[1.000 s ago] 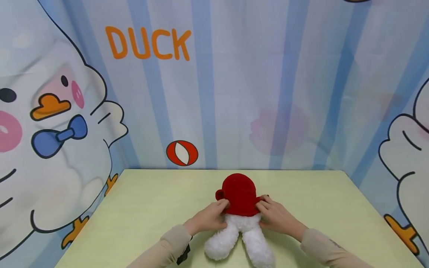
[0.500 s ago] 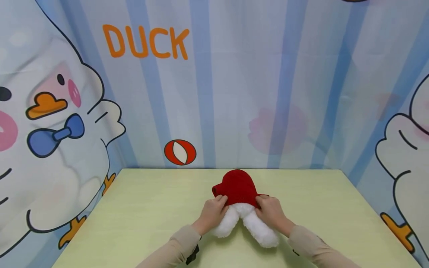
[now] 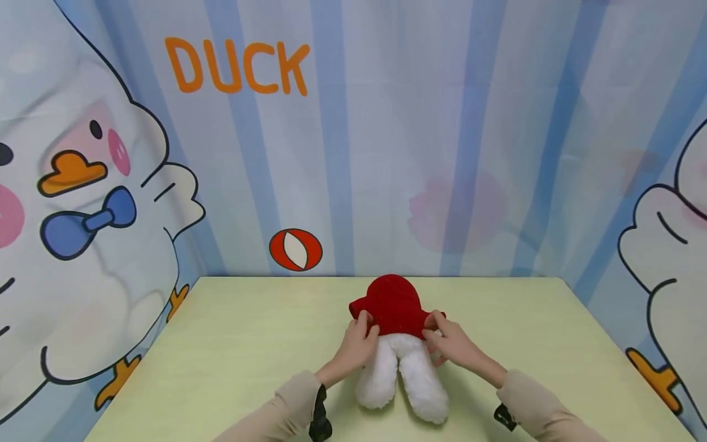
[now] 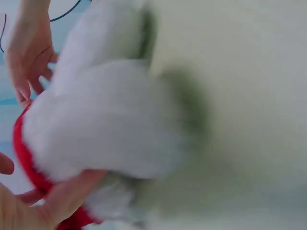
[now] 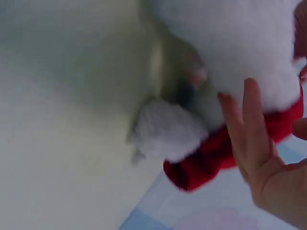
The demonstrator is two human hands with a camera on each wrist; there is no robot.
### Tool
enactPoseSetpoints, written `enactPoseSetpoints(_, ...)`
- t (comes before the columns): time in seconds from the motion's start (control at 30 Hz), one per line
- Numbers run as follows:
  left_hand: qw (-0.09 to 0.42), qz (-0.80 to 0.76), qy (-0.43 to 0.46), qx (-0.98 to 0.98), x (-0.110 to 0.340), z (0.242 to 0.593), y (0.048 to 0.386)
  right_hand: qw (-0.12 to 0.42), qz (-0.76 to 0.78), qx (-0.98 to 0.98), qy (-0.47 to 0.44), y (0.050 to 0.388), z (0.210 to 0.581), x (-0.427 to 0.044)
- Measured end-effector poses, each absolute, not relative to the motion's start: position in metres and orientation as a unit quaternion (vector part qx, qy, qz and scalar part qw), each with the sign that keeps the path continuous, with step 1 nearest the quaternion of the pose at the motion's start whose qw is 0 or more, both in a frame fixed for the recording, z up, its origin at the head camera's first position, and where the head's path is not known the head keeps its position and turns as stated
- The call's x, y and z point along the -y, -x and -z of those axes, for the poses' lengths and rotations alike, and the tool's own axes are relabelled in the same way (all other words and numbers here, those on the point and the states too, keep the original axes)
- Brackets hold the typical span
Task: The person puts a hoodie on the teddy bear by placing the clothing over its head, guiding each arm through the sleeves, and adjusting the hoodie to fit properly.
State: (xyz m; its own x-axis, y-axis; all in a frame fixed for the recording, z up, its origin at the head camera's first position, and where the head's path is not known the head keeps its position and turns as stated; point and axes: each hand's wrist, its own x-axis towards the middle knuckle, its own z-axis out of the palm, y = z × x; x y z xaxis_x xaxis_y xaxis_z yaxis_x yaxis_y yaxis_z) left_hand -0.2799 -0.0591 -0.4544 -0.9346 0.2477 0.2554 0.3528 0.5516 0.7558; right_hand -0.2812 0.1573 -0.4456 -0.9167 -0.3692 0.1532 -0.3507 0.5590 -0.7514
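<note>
A white plush toy (image 3: 400, 368) in a red velvet garment (image 3: 391, 307) is at the middle of the table. The garment has short sleeves sticking out at both sides, one sleeve (image 5: 189, 175) showing in the right wrist view. Two long fluffy parts extend from it toward me; whether they are ears or legs I cannot tell. My left hand (image 3: 356, 344) touches the garment's left side, its fingers (image 4: 72, 196) along the toy and the thumb apart. At the right side, my right hand (image 3: 455, 344) has fairly straight, spread fingers (image 5: 252, 120) against the plush. The toy's far side is hidden.
The pale yellow table (image 3: 265, 331) meets a blue striped cloth backdrop (image 3: 381, 135) with printed ducks and lettering. A black strap (image 3: 319, 414) is on the left wrist and another dark piece (image 3: 504, 417) on the right.
Both hands pinched the red garment before; their fingers are now looser and spread. The toy moved away from me, and its long white parts shifted, now hanging closer together.
</note>
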Motion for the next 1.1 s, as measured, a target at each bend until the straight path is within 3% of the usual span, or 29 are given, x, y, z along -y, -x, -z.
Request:
enactPoseSetpoints(0.1,0.074,0.403,0.163,0.897,0.061,0.444,0.285,0.0,0.394,-0.902,0.178,0.289,0.436,-0.163)
enactPoseSetpoints(0.23,0.141,0.306,0.165,0.927,0.06,0.437,0.306,-0.067,0.329,-0.924,0.18,0.313,0.433,-0.158)
enactPoseSetpoints(0.3,0.162,0.248,0.159,0.942,0.057,0.437,0.317,-0.065,0.325,-0.923,0.197,0.324,0.435,-0.154)
enactPoseSetpoints(0.43,0.13,0.183,0.148,0.963,0.047,0.438,0.333,-0.02,0.323,-0.92,0.223,0.343,0.438,-0.146)
enactPoseSetpoints(0.63,0.06,0.274,0.172,0.944,0.041,0.436,0.346,0.009,0.349,-0.921,0.172,0.357,0.438,-0.144)
enactPoseSetpoints(0.73,0.089,0.279,0.19,0.937,0.045,0.446,0.354,0.0,0.37,-0.916,0.154,0.36,0.44,-0.143)
enactPoseSetpoints(0.83,0.162,0.268,0.228,0.922,0.049,0.48,0.382,-0.039,0.375,-0.915,0.143,0.359,0.443,-0.138)
enactPoseSetpoints(0.93,0.184,0.256,0.227,0.922,0.045,0.496,0.398,-0.107,0.354,-0.919,0.138,0.356,0.444,-0.132)
enactPoseSetpoints(1.0,0.199,0.228,0.22,0.927,0.041,0.496,0.396,-0.158,0.322,-0.924,0.133,0.353,0.446,-0.127)
enactPoseSetpoints(1.07,0.194,0.168,0.188,0.948,0.035,0.475,0.371,-0.201,0.282,-0.928,0.138,0.349,0.449,-0.124)
enactPoseSetpoints(1.1,0.217,0.136,0.184,0.949,0.034,0.472,0.364,-0.219,0.266,-0.928,0.14,0.347,0.451,-0.122)
